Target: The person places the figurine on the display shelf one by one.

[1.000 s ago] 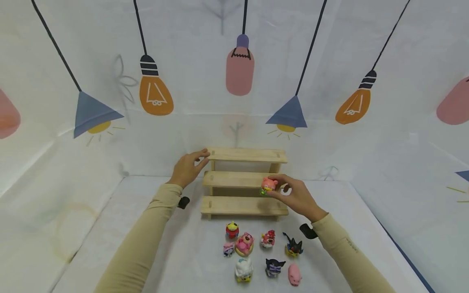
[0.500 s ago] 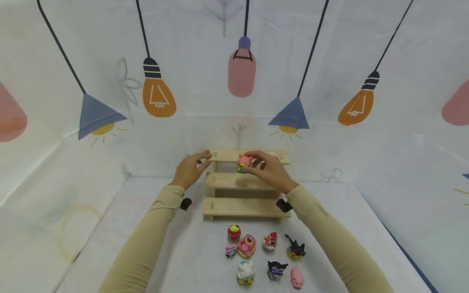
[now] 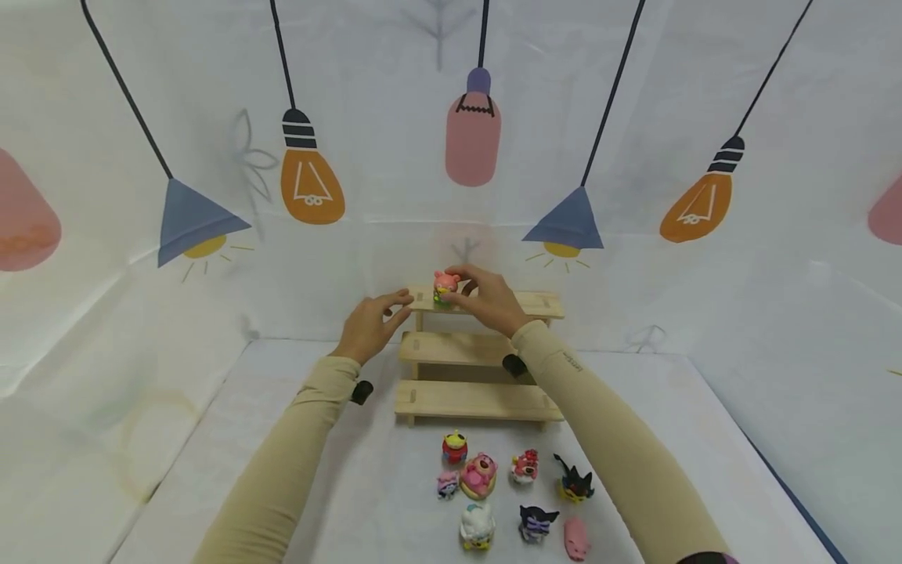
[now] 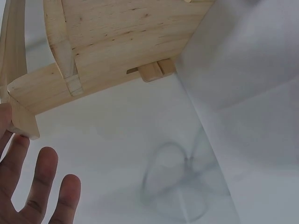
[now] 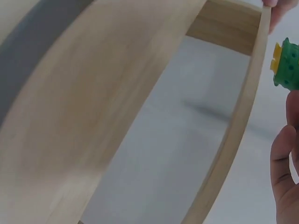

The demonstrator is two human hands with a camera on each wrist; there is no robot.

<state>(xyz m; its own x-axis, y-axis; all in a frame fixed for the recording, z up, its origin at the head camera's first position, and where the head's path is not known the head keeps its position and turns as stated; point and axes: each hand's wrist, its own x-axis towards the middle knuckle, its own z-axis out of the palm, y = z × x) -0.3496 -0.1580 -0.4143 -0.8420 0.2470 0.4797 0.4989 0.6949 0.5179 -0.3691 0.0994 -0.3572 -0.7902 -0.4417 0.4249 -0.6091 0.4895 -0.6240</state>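
Note:
My right hand (image 3: 495,301) pinches a small pink-headed figurine (image 3: 445,283) with a green lower part between thumb and fingers. It is right at the left part of the top plank of a three-step wooden display stand (image 3: 479,399). In the right wrist view the green base (image 5: 288,67) of the figurine shows beyond the edge of a plank. My left hand (image 3: 368,327) holds the left end of the top plank. The left wrist view has the thumb and index finger at the plank's corner (image 4: 25,123), with the other fingers (image 4: 46,172) spread.
In front of the stand several toy figurines lie on the white table, among them a pink bear (image 3: 478,475), a black-eared figure (image 3: 536,523), a white one (image 3: 477,526) and a pink pig (image 3: 576,539). A white printed cloth wall (image 3: 395,258) rises behind the stand.
My right hand has carried the pink figurine up and left, from in front of the middle plank to the top plank. The left hand has stayed at the top plank's left end.

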